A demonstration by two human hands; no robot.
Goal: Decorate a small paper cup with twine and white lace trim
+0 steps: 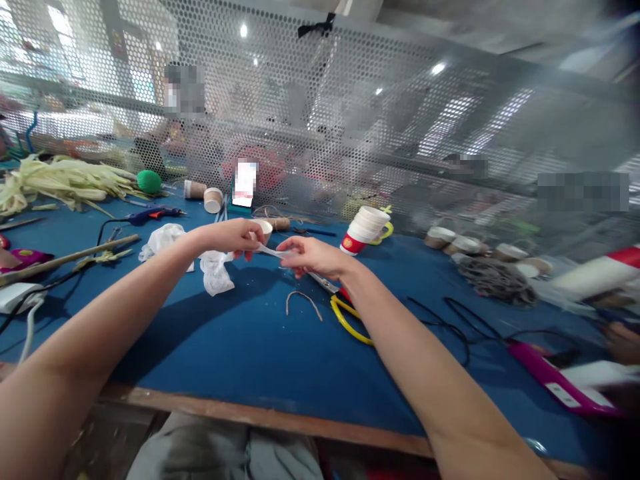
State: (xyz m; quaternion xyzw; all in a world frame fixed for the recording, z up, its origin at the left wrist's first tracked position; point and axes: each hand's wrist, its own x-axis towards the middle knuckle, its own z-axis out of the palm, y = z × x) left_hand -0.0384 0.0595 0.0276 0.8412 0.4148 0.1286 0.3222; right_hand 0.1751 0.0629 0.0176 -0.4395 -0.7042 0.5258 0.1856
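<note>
Over the middle of the table, my left hand (pixel 239 239) and my right hand (pixel 316 257) pinch a thin white strip (pixel 273 251) stretched between their fingertips. Its material cannot be made out; it may be thin paper or film. Crumpled white tissue-like pieces (pixel 216 273) lie beside and below my left hand. A small pale cup (pixel 265 230) stands just behind the hands, partly hidden. Scissors with yellow handles (pixel 345 327) lie under my right wrist, partly covered. Closer to me, a short curved piece of brown cord (pixel 304 295) rests on the blue tabletop (pixel 240 353).
Stacked paper cups (pixel 364 230) stand behind my right wrist. To the left are a glue gun (pixel 153 215), a green ball (pixel 149 181), pale husks (pixel 65 180) and a stick (pixel 75 259). A lit phone (pixel 245 183) leans near the perforated screen (pixel 310 100). A purple power strip (pixel 545 377) and cables lie right.
</note>
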